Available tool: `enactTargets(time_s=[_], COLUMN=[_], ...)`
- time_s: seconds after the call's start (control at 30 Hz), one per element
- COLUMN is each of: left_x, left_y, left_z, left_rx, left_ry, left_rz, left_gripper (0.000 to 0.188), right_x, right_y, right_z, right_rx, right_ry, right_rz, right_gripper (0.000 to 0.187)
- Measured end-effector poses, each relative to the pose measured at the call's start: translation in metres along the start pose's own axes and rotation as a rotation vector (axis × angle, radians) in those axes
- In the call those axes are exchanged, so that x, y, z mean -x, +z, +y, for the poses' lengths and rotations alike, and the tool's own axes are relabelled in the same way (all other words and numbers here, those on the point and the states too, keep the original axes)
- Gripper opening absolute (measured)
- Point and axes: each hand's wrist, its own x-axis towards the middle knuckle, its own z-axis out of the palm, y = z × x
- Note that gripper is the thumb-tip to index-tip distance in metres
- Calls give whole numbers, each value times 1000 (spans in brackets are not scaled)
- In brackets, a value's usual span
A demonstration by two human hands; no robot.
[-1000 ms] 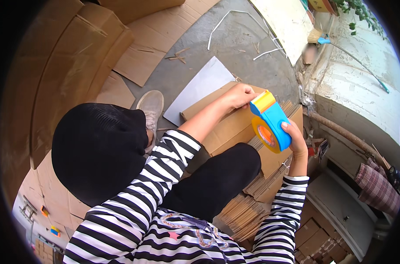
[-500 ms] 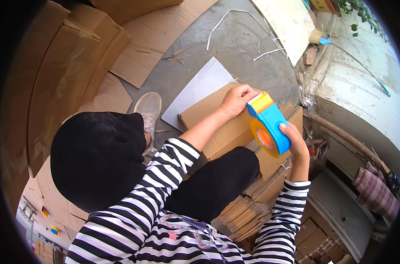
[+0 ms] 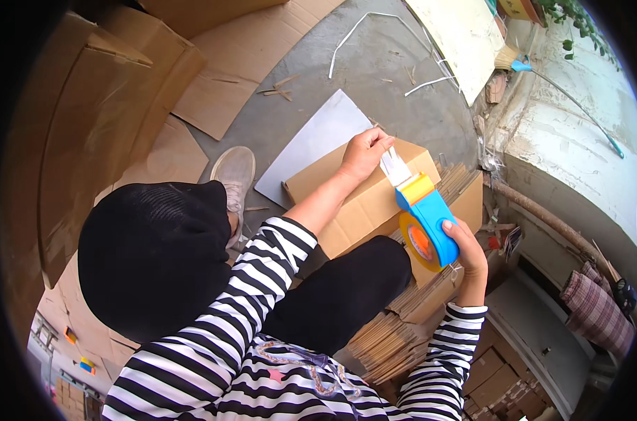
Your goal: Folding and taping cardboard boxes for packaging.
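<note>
My right hand point(image 3: 468, 247) is wrapped round a blue and yellow tape dispenser point(image 3: 430, 223) with a roll of tape in it. From its yellow head a short strip of tape point(image 3: 395, 168) stretches out. The far end of that strip is pinched between the fingers of my left hand point(image 3: 366, 152). Below both hands a brown cardboard box point(image 3: 353, 217) lies beyond my bent knee, and the tape is held above its top. Stacks of flattened cardboard point(image 3: 387, 344) sit beside and under the box.
A white sheet point(image 3: 315, 144) lies on the concrete floor beyond the box. Large cardboard boxes point(image 3: 94, 133) rise at the left. White strapping point(image 3: 381, 15) and a pale board point(image 3: 458, 42) are at the far side. A broom point(image 3: 518, 63) rests by the right wall, near a wooden pole point(image 3: 543, 214).
My hands have moved apart. The left drew back slightly left, the dispenser in my right came nearer me, and a strip of tape now spans the gap between them.
</note>
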Motion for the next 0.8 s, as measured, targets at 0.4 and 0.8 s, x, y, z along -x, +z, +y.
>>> enactTargets(time_s=[0.4, 0.8], left_x=[0, 0], left_y=[-6, -17], left_z=[1, 23], left_rx=[-526, -1114], left_ry=[133, 32], left_rz=[-117, -144], left_gripper=[16, 27], right_x=[-1, -1], right_y=[6, 3], right_z=[-3, -1], right_rx=[27, 10], right_ry=[-11, 9], right_rz=[42, 45], right_gripper=[55, 56])
